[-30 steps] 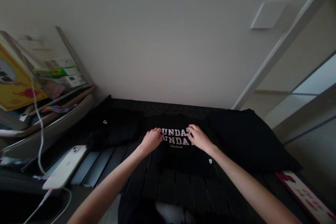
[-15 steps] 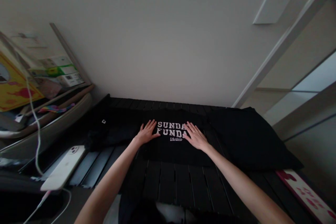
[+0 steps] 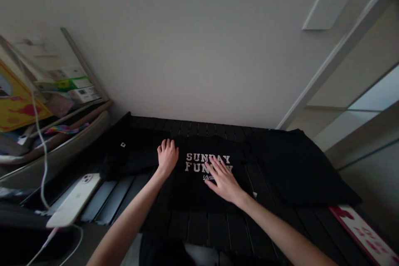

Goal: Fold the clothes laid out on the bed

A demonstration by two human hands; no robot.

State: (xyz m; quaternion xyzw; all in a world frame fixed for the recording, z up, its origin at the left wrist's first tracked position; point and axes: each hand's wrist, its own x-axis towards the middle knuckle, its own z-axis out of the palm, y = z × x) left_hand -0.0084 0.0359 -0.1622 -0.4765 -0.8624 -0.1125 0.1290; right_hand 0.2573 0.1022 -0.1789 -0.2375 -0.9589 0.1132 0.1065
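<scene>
A black T-shirt (image 3: 202,193) lies on a dark slatted surface, its white print reading "SUNDAY FUNDAY" partly covered. My right hand (image 3: 222,181) rests flat on the print, fingers stretched and slightly spread. At the shirt's upper left edge, my left hand (image 3: 168,156) has its fingers bent down and closed on the dark fabric; the fingertips are hard to make out. Left of that hand lies another dark garment (image 3: 134,149) with a small white tag. To the right, a large black cloth (image 3: 302,166) is spread out.
The slatted surface (image 3: 218,226) runs along a pale wall (image 3: 199,50). A white phone (image 3: 75,201) on a cable lies at the left. Beyond it stands an organizer (image 3: 102,108) with boxes. A red-and-white patterned item (image 3: 364,232) sits at the right edge.
The shirt and its print have slid toward me. My left hand has gone from lying flat to bent fingers, a little farther up and left. My right hand has moved nearer, onto the print.
</scene>
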